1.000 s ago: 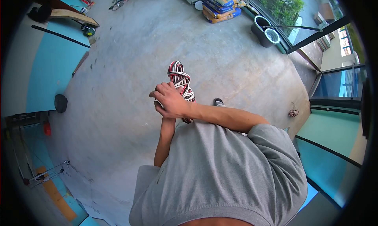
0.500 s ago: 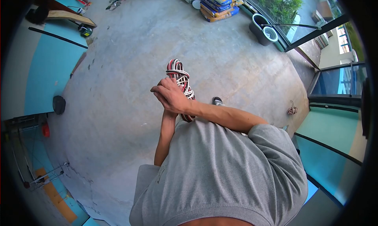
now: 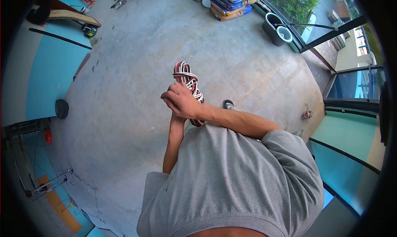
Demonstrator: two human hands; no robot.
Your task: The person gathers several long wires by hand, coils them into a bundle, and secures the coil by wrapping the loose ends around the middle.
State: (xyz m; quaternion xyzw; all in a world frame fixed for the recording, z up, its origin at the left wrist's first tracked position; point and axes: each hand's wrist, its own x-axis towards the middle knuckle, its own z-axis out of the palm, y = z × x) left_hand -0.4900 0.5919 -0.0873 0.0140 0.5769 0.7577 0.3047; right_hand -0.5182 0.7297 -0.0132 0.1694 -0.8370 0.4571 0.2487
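A coiled bundle of electrical cable (image 3: pixel 185 72) in red, white and black hangs before my body, with strands wrapped around its middle. My right hand (image 3: pixel 184 101) crosses over the bundle from the right, its fingers curled together at the left side. What those fingers pinch is hidden. Beneath it, my left hand (image 3: pixel 177 118) reaches up from below and is mostly covered, with its wrist showing. The bundle is held up between the hands, and its lower end (image 3: pixel 197 122) sticks out near my grey shirt.
Stacked bags (image 3: pixel 233 5) and black buckets (image 3: pixel 278 32) stand by the window at the back. A small bundle (image 3: pixel 307 114) lies on the concrete floor (image 3: pixel 124 71) at right. A tape measure (image 3: pixel 88 30), a dark round object (image 3: pixel 61 109) and a metal frame (image 3: pixel 49 184) are at left.
My right hand has shifted very slightly right, its fingers drawn in a little closer to the bundle. The cable bundle has tilted barely to the left.
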